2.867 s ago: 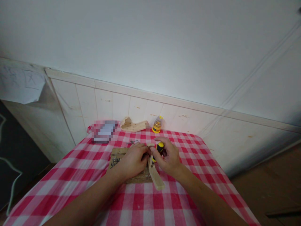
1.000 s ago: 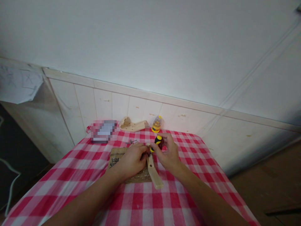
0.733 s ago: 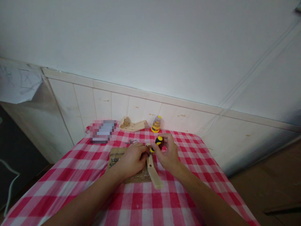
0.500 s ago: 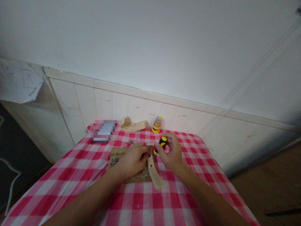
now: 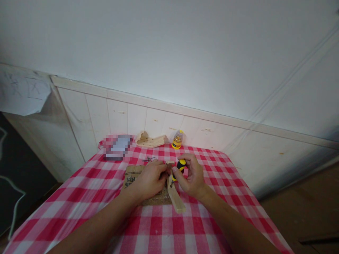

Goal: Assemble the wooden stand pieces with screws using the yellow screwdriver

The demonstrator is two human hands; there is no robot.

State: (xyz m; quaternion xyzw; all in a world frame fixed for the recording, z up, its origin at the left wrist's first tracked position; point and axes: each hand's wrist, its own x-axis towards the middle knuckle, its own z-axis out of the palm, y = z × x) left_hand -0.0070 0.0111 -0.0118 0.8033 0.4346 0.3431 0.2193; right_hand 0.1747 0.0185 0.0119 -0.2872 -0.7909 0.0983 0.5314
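Note:
A yellow and black screwdriver (image 5: 181,165) is gripped by its handle in my right hand (image 5: 194,176). Its tip points down to a hole in a pale wooden piece (image 5: 176,200); whether it sits in the hole I cannot tell. My left hand (image 5: 153,178) presses on the left side of that wooden piece, fingers closed around its far part, which they partly hide. Under the wood and my left hand lies a brown piece of cardboard (image 5: 134,171) with dark printing.
Several small metal screws or bits (image 5: 149,159) lie beyond my left hand. At the back stand a second wooden piece (image 5: 150,141) and a yellow-based clear bit case (image 5: 177,139). A blurred-out flat object (image 5: 118,146) is at the back left. The checked tablecloth (image 5: 156,229) reaches the wall.
My right hand has brought the screwdriver down and slightly nearer, so its tip is now by the hole in the wood. My left hand has stayed in place.

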